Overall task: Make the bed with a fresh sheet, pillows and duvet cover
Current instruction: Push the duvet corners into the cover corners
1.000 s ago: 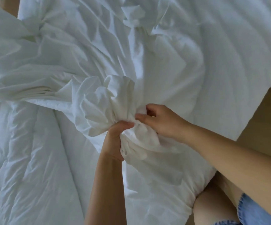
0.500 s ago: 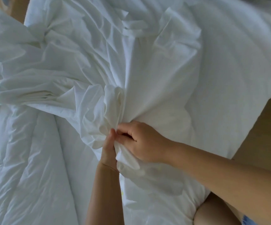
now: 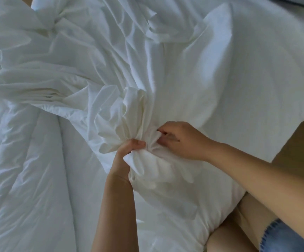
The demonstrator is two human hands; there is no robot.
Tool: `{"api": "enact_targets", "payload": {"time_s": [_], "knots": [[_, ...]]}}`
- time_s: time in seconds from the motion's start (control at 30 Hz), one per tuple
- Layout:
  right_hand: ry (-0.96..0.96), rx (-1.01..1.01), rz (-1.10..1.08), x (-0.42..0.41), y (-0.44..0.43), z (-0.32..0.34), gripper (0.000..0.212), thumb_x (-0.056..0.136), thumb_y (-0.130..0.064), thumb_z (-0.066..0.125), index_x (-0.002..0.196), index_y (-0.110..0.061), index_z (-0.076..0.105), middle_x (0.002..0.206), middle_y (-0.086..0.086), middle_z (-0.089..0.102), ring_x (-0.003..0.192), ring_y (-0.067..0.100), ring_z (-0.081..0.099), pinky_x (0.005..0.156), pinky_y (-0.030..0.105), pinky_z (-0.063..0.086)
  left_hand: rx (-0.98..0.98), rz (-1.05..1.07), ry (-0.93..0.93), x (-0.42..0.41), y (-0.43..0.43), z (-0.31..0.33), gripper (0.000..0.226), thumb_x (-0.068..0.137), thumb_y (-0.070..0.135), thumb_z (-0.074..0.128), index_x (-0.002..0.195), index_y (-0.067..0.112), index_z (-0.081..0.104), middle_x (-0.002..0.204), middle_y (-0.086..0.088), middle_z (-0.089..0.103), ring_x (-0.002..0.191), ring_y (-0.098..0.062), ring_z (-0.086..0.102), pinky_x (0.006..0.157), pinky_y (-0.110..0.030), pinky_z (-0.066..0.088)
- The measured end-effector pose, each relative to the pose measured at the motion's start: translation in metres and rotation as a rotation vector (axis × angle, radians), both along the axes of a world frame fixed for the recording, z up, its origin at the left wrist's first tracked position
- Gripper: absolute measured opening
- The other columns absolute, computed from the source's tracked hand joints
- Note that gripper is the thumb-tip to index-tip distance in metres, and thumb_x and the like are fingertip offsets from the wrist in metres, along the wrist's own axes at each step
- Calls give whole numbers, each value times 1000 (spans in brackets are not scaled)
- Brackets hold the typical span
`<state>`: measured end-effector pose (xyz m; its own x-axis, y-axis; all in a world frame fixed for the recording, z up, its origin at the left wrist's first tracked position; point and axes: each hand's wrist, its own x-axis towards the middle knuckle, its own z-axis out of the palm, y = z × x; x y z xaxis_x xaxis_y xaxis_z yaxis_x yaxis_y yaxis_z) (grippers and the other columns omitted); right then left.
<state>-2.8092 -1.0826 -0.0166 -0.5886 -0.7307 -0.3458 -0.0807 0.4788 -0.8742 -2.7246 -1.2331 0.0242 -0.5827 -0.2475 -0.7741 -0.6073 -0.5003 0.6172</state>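
At the bed's near edge, the left hand [image 3: 127,153] grips bunched cover [image 3: 111,124]; the right hand [image 3: 182,140] pinches its folds, likely to feed the duvet [image 3: 29,179] in.

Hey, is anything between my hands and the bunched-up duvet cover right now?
Nothing visible. Your left hand grips the gathered duvet cover from below, and your right hand pinches the same bunch from the other side. Both touch the fabric directly. The quilted duvet lies beside the bunch, not between.
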Motion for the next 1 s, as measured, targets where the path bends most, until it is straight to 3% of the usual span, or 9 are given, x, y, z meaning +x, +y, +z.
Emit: {"api": "enact_targets", "payload": {"time_s": [0.07,0.13,0.3,0.37,0.47,0.53,0.67,0.83,1.0], "knots": [[104,-12,-28,-4,-3,1,25,93,-20,57,77,-1,58,76,5,58,71,24,55,69,33,39,7,-1,-3,-2,1,-3,23,42,17,66,63,15,75,66,-4,67,60,-18,67,52,-26,53],[144,-78,-121,-7,-2,8,25,93,-15,57,72,-1,54,70,4,51,65,21,49,64,34,38,70,-24,4,-4,5,-8,38,44,23,69,80,11,74,79,-10,66,72,-24,67,61,-33,55],[-12,-460,-266,11,-12,44,11,90,-8,56,80,-9,60,74,-11,46,72,2,47,71,13,38,240,-86,308,-12,10,-13,34,87,38,55,105,15,73,103,-4,72,101,-14,66,85,-27,53],[-64,-432,-239,17,-22,48,10,90,-8,57,90,-7,67,82,-6,50,85,7,49,82,18,40,367,-102,403,-17,5,-3,45,100,41,35,127,14,59,125,-2,63,122,-11,54,102,-26,42],[19,-348,-231,11,-34,51,15,91,-5,57,98,-3,69,87,5,55,92,18,49,86,26,39,273,-137,314,-16,-12,10,39,101,27,34,131,10,54,128,-6,61,125,-16,51,105,-30,39],[12,-372,-197,1,-39,52,17,90,-3,57,100,-4,70,93,6,61,96,17,53,87,24,40,208,-245,363,-14,-10,9,32,92,16,47,119,16,65,114,-4,68,113,-12,60,94,-26,48],[-183,-376,-197,-13,-25,38,16,89,-18,63,104,-15,66,101,-6,61,95,3,56,88,18,44,-3,-138,42,-5,-8,6,18,47,14,65,60,21,76,62,2,70,59,-10,69,49,-22,53],[-197,-186,-190,-5,9,8,22,90,-21,63,110,-13,65,103,-6,58,103,13,56,94,24,42,253,-78,96,-17,16,9,27,56,11,53,70,8,76,69,-4,68,65,-11,67,59,-22,54],[8,-358,-335,-25,-8,30,13,92,-8,57,82,-3,64,76,-6,58,76,10,55,73,16,42,94,-163,-136,-21,12,4,22,51,13,64,70,12,76,70,-9,65,61,-22,66,54,-31,54]]}}
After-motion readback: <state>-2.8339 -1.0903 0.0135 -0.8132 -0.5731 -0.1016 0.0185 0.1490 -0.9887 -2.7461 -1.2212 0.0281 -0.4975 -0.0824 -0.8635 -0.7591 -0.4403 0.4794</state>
